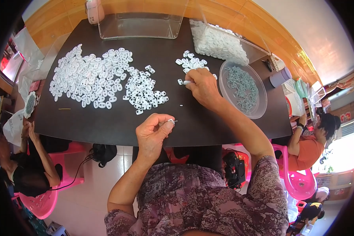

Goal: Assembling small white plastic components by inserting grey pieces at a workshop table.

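While both hands pinch small parts, white pieces (92, 76) cover the dark table (106, 126).

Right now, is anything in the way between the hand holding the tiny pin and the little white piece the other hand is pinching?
Nothing visible. Only bare dark table lies between the left hand with its pin and the white piece under the right hand.

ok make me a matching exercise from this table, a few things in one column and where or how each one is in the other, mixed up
Things:
1. left hand
2. right hand
3. round clear dish
4. big spread of white plastic pieces

States:
a. holds grey metal parts, at the table's right
b. pinches a small white piece with a thin pin near the table's front edge
c. lies on the table's left half
d. fingertips on the small white pile

Pairs: 1-b, 2-d, 3-a, 4-c
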`<state>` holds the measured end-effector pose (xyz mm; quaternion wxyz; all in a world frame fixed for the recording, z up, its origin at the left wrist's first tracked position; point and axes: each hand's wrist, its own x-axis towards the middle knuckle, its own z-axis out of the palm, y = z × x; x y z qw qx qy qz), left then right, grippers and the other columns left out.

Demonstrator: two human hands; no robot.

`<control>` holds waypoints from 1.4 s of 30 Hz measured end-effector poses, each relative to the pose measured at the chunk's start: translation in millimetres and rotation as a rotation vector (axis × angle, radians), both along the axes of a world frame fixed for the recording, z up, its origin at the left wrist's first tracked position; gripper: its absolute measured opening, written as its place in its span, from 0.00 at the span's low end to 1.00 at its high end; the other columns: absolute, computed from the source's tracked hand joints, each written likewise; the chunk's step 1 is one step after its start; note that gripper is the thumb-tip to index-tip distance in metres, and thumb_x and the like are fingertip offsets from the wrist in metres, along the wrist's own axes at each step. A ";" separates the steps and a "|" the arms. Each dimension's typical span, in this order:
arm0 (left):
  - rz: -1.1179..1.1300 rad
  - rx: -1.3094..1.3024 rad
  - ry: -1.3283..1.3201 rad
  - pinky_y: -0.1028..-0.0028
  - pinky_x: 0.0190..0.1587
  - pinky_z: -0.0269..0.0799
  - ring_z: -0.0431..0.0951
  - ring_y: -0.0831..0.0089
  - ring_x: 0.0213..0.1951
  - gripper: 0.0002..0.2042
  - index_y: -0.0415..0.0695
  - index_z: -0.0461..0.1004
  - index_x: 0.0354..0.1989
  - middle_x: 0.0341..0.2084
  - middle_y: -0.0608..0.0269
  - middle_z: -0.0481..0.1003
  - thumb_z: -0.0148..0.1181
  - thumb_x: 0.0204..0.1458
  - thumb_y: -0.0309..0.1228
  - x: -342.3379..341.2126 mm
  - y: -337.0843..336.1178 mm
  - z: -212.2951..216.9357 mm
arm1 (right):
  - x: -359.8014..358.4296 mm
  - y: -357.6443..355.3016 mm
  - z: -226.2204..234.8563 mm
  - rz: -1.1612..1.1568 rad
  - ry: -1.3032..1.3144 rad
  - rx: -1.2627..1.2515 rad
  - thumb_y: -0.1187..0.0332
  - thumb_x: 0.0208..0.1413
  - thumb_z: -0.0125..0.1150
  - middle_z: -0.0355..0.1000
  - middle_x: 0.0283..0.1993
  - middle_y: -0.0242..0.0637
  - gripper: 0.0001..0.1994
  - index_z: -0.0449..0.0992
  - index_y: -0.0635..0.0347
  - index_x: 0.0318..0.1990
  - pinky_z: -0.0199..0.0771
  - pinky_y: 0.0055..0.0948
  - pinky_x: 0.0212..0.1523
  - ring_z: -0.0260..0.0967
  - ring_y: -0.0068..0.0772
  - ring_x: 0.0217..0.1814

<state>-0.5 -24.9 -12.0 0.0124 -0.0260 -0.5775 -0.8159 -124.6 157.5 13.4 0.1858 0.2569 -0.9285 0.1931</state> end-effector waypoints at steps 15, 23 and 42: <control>0.009 0.099 0.011 0.84 0.24 0.65 0.70 0.81 0.23 0.06 0.34 0.75 0.32 0.22 0.62 0.73 0.59 0.49 0.24 -0.9 1.7 -1.1 | -90.1 87.5 138.5 -0.390 0.772 0.210 0.72 0.44 0.61 0.73 0.29 0.41 0.08 0.77 0.58 0.35 0.69 0.35 0.34 0.69 0.41 0.33; 0.021 0.096 0.015 0.84 0.25 0.65 0.69 0.81 0.23 0.06 0.34 0.75 0.32 0.23 0.63 0.73 0.59 0.49 0.25 0.8 -0.4 -2.6 | -66.8 -9.4 16.8 0.093 0.335 0.208 0.74 0.39 0.60 0.67 0.27 0.40 0.05 0.76 0.58 0.27 0.67 0.38 0.34 0.65 0.43 0.34; 0.033 0.048 0.040 0.85 0.25 0.64 0.69 0.82 0.25 0.05 0.34 0.75 0.33 0.23 0.65 0.72 0.59 0.50 0.24 -0.3 1.4 -2.9 | -75.4 -15.1 1.5 0.129 -0.144 -0.161 0.78 0.41 0.60 0.68 0.22 0.31 0.04 0.72 0.63 0.27 0.64 0.28 0.28 0.64 0.27 0.27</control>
